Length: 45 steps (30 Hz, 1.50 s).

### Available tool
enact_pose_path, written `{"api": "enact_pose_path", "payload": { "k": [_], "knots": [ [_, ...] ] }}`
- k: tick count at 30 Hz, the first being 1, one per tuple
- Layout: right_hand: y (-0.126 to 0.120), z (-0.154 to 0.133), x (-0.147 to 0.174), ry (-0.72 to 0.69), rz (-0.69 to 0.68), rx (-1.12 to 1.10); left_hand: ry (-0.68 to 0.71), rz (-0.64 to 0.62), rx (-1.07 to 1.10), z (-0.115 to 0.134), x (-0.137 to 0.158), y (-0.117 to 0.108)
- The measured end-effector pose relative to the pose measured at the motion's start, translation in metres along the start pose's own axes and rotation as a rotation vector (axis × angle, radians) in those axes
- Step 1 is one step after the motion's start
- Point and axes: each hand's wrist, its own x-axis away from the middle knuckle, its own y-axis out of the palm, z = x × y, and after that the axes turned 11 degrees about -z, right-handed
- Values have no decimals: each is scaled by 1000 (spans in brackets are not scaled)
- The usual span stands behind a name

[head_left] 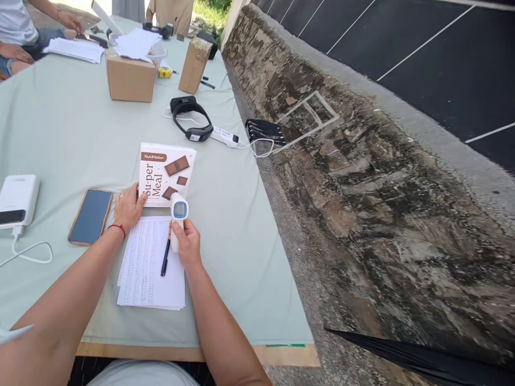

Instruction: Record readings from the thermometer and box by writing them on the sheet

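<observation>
My right hand [187, 244] is closed around the handle of a white infrared thermometer [174, 214], its blue-framed screen facing me. Just beyond it, a white NutriMotion meal box [177, 179] with brown chocolate pictures stands on the table. My left hand [129, 208] grips this box at its lower left edge, thumb on the front and the other fingers partly hidden. Beneath my hands lie sheets of paper [137, 268] with handwritten columns. A black pen [165, 258] rests on the sheets, left of my right wrist.
A phone [90, 217] and a white power bank [19, 195] with a cable lie to the left. Farther off are a black headset [193, 118], a cardboard box [129, 78] and a tall carton [195, 64]. Other people sit or stand at the far end. A stone wall [362, 214] runs along the right.
</observation>
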Motion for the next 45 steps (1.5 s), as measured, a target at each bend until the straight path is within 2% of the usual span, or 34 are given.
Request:
{"api": "enact_pose_path", "payload": {
  "k": [6, 14, 20, 24, 29, 33, 35, 37, 40, 43, 45],
  "knots": [
    [-3, -16, 16, -41, 86, 70, 22, 22, 5, -1, -1, 0],
    [-5, -29, 25, -62, 95, -34, 21, 15, 19, 1, -1, -5],
    [-9, -29, 24, -64, 113, -29, 24, 45, 96, -4, -2, -1],
    [-25, -26, 15, -64, 183, 200, 25, 86, 200, -8, -2, 3],
    [-62, -8, 4, 131, 283, 716, -1, 148, 267, -13, -3, 7],
    [-79, 5, -1, 181, 291, 980, 19, 154, 300, -15, -3, 8],
    [-77, 6, -1, 142, 329, 1066, 30, 150, 308, -14, -2, 7],
    [-69, 6, 0, 25, 359, 1072, 38, 148, 312, -13, -1, 6],
    [-48, 9, 4, -103, 244, 896, 37, 135, 302, -8, 2, 3],
    [-27, 18, 9, -48, 77, 802, 20, 105, 271, -2, 4, 0],
    [-20, 23, 10, -20, 40, 810, 7, 78, 236, 1, 5, 0]
  ]
}}
